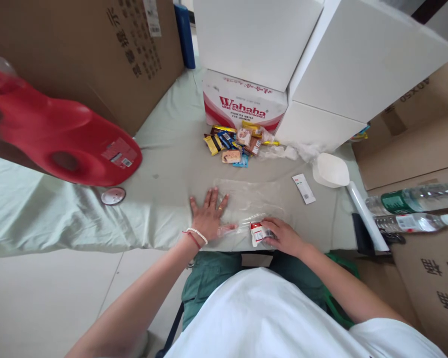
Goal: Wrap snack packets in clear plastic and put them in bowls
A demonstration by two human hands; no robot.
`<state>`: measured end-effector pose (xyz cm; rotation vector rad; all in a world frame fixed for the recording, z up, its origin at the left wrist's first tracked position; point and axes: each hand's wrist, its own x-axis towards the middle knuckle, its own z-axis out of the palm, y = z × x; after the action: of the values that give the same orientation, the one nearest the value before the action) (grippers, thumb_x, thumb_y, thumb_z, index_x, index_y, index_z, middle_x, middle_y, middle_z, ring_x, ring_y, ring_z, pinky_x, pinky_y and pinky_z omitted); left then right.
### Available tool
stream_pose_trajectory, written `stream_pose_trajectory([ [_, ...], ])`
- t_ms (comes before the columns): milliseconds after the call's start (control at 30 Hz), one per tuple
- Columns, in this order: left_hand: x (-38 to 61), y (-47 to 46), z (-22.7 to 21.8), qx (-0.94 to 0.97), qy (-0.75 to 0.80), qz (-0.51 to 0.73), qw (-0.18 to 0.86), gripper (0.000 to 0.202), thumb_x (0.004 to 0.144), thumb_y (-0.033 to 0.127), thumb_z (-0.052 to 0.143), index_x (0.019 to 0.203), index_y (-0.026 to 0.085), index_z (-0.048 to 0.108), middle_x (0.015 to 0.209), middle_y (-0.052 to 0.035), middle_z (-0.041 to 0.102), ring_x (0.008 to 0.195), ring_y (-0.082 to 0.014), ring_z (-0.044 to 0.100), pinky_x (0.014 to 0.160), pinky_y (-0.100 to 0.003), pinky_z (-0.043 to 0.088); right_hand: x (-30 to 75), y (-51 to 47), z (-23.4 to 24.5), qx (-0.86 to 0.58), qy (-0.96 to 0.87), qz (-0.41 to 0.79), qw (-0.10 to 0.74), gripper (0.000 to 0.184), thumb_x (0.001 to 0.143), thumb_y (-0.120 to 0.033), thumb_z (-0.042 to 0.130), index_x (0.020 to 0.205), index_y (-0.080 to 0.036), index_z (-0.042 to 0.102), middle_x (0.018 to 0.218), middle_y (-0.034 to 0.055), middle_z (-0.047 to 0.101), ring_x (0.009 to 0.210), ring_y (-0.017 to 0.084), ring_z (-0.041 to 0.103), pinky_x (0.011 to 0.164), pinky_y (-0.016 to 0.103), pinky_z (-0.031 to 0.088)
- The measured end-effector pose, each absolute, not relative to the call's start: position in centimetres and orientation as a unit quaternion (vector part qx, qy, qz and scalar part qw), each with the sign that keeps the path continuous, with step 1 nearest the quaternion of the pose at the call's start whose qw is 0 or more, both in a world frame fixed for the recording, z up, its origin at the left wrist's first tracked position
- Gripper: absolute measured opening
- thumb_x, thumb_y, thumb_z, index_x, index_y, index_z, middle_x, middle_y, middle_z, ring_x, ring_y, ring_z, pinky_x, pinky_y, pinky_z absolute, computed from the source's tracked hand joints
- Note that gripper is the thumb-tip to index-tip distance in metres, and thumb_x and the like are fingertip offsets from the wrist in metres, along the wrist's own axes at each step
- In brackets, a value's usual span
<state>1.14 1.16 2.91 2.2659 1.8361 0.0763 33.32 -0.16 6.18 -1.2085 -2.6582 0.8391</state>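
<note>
My left hand [208, 219] lies flat with its fingers spread, pressing on the left end of a clear plastic bag [250, 196] on the cloth-covered table. My right hand [283, 236] is curled round a small red and white packet [258, 232] near the table's front edge, over the bag's lower right part. What the packet contains cannot be made out. Beyond the bag sits a pile of small wrapped snacks [227, 139] in yellow, blue and brown wrappers. A white printed sachet [303, 189] lies to the right of the bag.
A large red jug [82, 141] and a round lid-like disc [113, 196] are at the left. White boxes and a Wahaba-style carton [244, 104] stand behind. A white container [330, 170], a white tube [368, 216] and plastic bottles [414, 223] are at the right.
</note>
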Motion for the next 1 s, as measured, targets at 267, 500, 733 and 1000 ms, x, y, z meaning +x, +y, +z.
stream_pose_trajectory([
  [267,-1.3,0.7,3.3,0.806,0.574,-0.014,0.144,0.126,0.069,0.089,0.067,0.169,0.027,0.022,0.176,-0.0232,0.006,0.162,-0.0525,0.01,0.116,-0.085,-0.004,36.3,0.3,6.4,-0.481,-0.829,0.273,0.081,0.043,0.1,-0.037,0.063,0.141,-0.024,0.061,0.135,0.0148,0.067,0.115,0.029,0.068,0.096,0.045,0.058],
  [500,-1.2,1.2,4.5,0.799,0.576,-0.055,0.165,0.116,0.074,0.085,0.066,0.168,0.032,0.025,0.177,-0.0194,0.003,0.163,-0.0483,0.007,0.116,-0.086,0.0,35.1,4.6,9.2,-0.489,-0.814,0.283,0.134,0.04,0.097,-0.039,0.068,0.133,-0.022,0.065,0.114,0.0103,0.071,0.086,0.021,0.066,0.079,0.036,0.056],
  [733,0.9,2.0,5.3,0.722,0.652,-0.043,0.228,0.068,0.108,0.055,0.011,0.166,0.028,0.034,0.177,-0.0129,0.015,0.165,-0.0366,0.012,0.118,-0.084,0.013,30.0,2.2,9.5,-0.457,-0.854,0.248,0.024,0.044,0.094,-0.031,0.075,0.137,-0.025,0.064,0.131,0.0097,0.067,0.1,0.022,0.07,0.086,0.033,0.053],
  [1000,2.3,0.8,4.3,0.735,0.661,-0.045,0.143,0.114,0.085,0.086,0.05,0.17,0.018,0.017,0.177,-0.0209,0.003,0.164,-0.0471,0.006,0.118,-0.085,0.003,28.7,-3.4,7.5,-0.393,-0.873,0.289,0.011,0.047,0.093,-0.033,0.077,0.138,-0.024,0.064,0.13,0.0105,0.068,0.105,0.026,0.071,0.088,0.037,0.056],
])
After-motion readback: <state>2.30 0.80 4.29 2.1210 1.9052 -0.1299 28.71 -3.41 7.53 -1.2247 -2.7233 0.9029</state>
